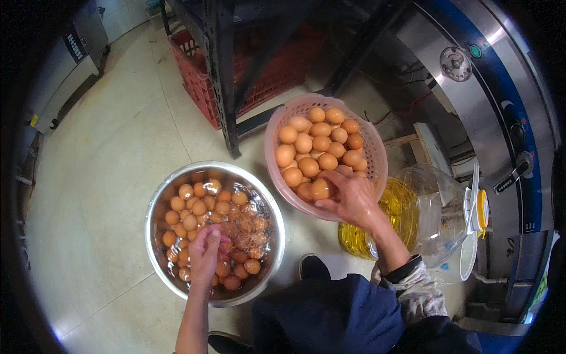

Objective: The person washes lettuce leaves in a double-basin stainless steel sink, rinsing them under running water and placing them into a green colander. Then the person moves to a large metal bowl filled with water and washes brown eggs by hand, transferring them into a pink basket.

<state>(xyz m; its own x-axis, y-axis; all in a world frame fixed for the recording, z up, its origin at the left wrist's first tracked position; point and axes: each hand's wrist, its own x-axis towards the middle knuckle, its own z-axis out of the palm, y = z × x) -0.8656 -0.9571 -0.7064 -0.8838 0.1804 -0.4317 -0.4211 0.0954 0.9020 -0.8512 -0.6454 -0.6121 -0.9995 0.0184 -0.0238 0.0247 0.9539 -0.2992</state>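
Observation:
A round stainless steel basin (pixel 152 248) on the floor holds water and many brown eggs (pixel 199 207). My left hand (pixel 208 248) dips into it with curled fingers, the fingertips partly under rippling water. Whether those fingers hold an egg cannot be seen. To the right, a pink perforated plastic basket (pixel 272 152) is heaped with brown eggs (pixel 308 167), several of them wet and shiny. Low over its near side, my right hand (pixel 351 197) grips a wet brown egg (pixel 320 189) between thumb and fingers. That egg is right beside others in the pile.
Right of the basket lies a large clear plastic jug (pixel 398 212) with yellow oil and a yellow-and-white cap (pixel 482 209). A black metal rack (pixel 221 88) stands beyond, with a red plastic crate (pixel 194 82) under it. Stainless steel equipment with knobs (pixel 456 64) lines the right side.

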